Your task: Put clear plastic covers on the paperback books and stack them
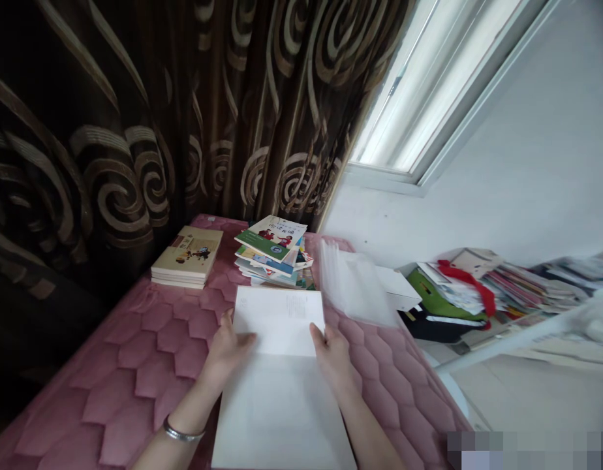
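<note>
A white open book (279, 310) lies before me, with faint small print on its upper page. Its lower part, toward me, is a plain greyish-white sheet; whether this is a page or a cover I cannot tell. At its left edge my left hand (229, 349) grips it, thumb on top and fingers along the side. My right hand (333, 356) pinches the right edge, with the thumb on the page. Beyond the book is an uneven pile of books (275, 241), a green and white one on top. Clear plastic covers (357, 284) lie to the right.
Everything rests on a pink quilted surface (184, 326). A neat stack of tan books (188, 258) stands at the left rear. Patterned brown curtains (149, 130) hang behind. On the right, a shelf holds papers and a green bag (443, 294), below a window (404, 98).
</note>
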A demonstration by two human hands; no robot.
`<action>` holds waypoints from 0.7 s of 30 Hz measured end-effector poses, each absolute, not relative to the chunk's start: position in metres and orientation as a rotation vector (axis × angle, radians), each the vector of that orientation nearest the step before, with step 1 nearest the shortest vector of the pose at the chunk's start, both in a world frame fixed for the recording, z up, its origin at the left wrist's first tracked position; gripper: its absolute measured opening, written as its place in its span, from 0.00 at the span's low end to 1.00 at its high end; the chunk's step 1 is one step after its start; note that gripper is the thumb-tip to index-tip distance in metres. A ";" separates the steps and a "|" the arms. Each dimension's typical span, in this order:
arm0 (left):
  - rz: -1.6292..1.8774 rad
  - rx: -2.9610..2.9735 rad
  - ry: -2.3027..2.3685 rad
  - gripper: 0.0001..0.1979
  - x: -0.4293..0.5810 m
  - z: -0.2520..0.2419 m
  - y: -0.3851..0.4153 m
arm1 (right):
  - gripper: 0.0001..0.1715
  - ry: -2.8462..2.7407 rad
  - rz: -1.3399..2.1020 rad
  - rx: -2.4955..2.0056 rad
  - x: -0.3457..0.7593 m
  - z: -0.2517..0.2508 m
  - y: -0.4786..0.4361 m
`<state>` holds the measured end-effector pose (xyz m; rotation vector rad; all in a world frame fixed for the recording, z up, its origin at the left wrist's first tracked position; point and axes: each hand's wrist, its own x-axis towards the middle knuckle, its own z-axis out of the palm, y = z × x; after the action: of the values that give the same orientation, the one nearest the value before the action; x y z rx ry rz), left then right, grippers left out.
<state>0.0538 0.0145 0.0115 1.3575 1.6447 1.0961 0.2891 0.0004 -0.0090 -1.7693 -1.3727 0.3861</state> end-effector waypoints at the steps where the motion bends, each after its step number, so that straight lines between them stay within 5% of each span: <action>1: 1.068 1.382 1.654 0.32 0.054 0.012 0.014 | 0.22 -1.390 0.357 -1.779 0.289 -0.010 0.001; 21: 0.534 2.120 2.078 0.17 0.072 0.016 -0.005 | 0.21 -1.547 0.278 -1.840 0.287 -0.025 0.014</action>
<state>0.0719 -0.0045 0.0160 2.1203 2.0785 0.5341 0.2871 0.0139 -0.0253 -1.8404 -1.5473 0.2776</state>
